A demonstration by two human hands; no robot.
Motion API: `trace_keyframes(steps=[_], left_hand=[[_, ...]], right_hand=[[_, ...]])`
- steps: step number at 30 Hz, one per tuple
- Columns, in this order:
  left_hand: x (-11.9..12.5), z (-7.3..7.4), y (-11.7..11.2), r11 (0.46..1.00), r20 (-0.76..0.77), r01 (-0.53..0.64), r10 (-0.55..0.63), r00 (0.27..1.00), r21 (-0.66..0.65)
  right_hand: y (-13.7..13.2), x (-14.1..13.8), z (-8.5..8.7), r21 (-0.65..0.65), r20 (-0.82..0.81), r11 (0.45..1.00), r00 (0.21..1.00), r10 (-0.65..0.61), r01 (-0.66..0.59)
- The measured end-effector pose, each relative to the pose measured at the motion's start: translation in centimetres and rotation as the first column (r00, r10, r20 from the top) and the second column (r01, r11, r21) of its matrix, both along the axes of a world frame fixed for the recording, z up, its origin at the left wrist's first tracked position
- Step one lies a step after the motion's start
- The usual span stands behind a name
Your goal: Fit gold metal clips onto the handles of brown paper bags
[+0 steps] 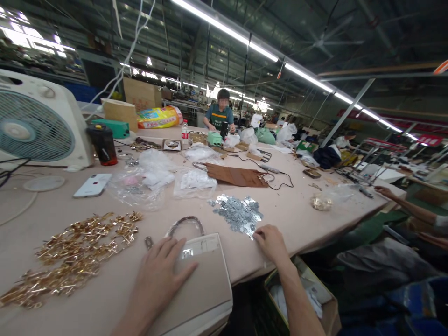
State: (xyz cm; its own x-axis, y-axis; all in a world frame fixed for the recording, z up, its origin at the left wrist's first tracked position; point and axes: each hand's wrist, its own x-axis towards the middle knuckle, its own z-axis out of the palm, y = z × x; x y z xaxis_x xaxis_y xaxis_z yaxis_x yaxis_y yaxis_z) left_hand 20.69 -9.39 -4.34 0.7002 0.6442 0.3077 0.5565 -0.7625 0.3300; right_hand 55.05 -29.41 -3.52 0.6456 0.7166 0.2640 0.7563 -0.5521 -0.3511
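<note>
My left hand [163, 270] lies flat with fingers spread on a beige, box-like piece [206, 270] with white edges at the table's front. A dark curved handle [185, 221] arches out beyond its far edge. By my left fingertips is a small metal fitting [149, 242]. To the right, my right hand [271, 242] has its fingers pinched together at the near edge of a pile of small silver metal plates [238, 212]. A shiny plate shows at those fingertips, partly hidden by them. Gold-coloured metal fittings [87, 252] are heaped left of my left hand.
A brown leather piece [238, 175] lies beyond the plates, near a corded tool [269, 168]. Plastic bags [140, 179], a phone [92, 185], a dark bottle [103, 144] and a fan [38, 121] stand leftward. A person [220, 112] works opposite; another's arm [406, 203] reaches in from the right.
</note>
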Motion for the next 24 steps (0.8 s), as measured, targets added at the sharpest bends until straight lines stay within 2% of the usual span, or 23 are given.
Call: trace_keyframes(steps=[7, 14, 20, 24], left_hand=[[0.0, 0.0, 0.0, 1.000, 0.027, 0.010, -0.010, 1.000, -0.006], [-0.3, -0.1, -0.5, 0.999, 0.062, 0.013, -0.011, 0.998, -0.034], [-0.6, 0.4, -0.8, 0.999, 0.078, 0.022, -0.018, 0.997, -0.041], [-0.8, -0.1, -0.7, 1.000, 0.100, 0.025, -0.024, 0.995, -0.012]], right_hand=[[0.7, 0.8, 0.2, -0.130, 0.024, 0.991, 1.000, -0.020, 0.023], [0.5, 0.7, 0.1, -0.156, 0.038, 0.988, 0.999, 0.021, -0.015], [0.4, 2.2, -0.2, -0.105, -0.077, 0.992, 0.995, 0.067, -0.075], [0.5, 2.3, 0.3, 0.034, -0.200, 0.999, 0.979, 0.043, -0.037]])
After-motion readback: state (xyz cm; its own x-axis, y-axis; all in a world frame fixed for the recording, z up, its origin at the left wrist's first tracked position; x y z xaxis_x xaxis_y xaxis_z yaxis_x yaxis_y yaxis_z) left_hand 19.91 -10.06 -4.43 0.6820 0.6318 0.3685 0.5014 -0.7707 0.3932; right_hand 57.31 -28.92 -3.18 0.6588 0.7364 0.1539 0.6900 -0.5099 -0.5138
